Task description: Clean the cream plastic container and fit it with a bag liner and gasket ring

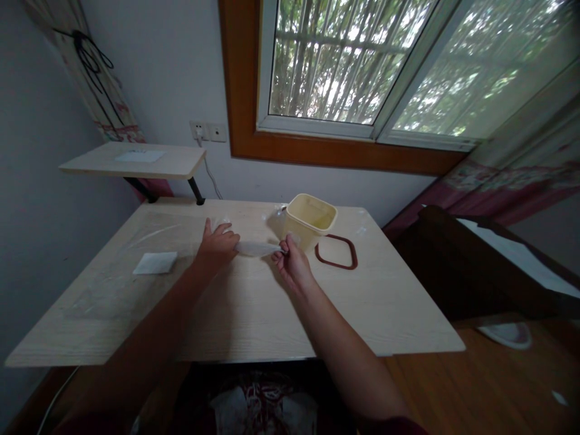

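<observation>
A thin, whitish see-through strip (258, 248), looking like plastic film, stretches between my hands above the table. My right hand (292, 263) pinches one end between thumb and fingers. My left hand (218, 246) lies palm down with its fingers spread, its thumb side touching the other end; whether it grips the strip there I cannot make out. Just behind my right hand stands a pale yellow plastic tub (312, 212), upright and without a lid. A reddish-brown rounded square ring (336, 266) lies flat to the right of the tub.
A large clear plastic sheet (122, 293) covers the left of the wooden table (376, 320), with a white folded paper (155, 263) on it. Crumpled clear plastic (275, 216) lies beside the tub. A raised shelf (97, 160) stands at the back left. A dark cabinet (480, 272) is at the right.
</observation>
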`<move>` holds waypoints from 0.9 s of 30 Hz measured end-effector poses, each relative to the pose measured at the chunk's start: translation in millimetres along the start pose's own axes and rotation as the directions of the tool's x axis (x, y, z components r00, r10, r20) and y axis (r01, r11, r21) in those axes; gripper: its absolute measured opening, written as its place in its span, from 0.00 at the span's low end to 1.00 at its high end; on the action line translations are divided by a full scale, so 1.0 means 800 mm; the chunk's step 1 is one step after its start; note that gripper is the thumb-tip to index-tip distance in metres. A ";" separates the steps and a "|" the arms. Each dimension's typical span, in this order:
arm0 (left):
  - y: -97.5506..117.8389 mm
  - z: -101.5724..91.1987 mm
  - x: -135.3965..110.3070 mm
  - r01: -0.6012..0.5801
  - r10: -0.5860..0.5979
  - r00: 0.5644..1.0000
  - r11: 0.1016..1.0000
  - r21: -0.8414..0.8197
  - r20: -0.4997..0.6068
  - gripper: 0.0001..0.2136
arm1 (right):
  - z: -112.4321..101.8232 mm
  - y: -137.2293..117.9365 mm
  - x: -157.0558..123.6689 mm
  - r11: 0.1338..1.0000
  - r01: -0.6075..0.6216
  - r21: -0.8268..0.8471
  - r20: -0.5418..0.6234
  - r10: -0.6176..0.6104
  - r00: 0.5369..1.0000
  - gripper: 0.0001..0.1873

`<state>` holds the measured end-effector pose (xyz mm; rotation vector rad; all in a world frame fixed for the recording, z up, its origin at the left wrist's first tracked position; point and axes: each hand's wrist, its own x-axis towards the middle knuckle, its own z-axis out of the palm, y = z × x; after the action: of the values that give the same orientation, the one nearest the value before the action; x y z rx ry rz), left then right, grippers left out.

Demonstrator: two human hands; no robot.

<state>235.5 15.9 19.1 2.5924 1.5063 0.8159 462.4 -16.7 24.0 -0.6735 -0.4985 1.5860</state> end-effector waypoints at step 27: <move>0.075 0.064 0.014 0.008 -0.063 0.964 0.978 0.208 0.259 0.26 | -0.018 0.022 -0.002 0.987 0.063 -0.149 0.033 -0.059 0.998 0.31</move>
<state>311.0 4.8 -3.4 2.6705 1.6256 0.3057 459.8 -21.7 1.9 -0.7429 -0.6586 1.5128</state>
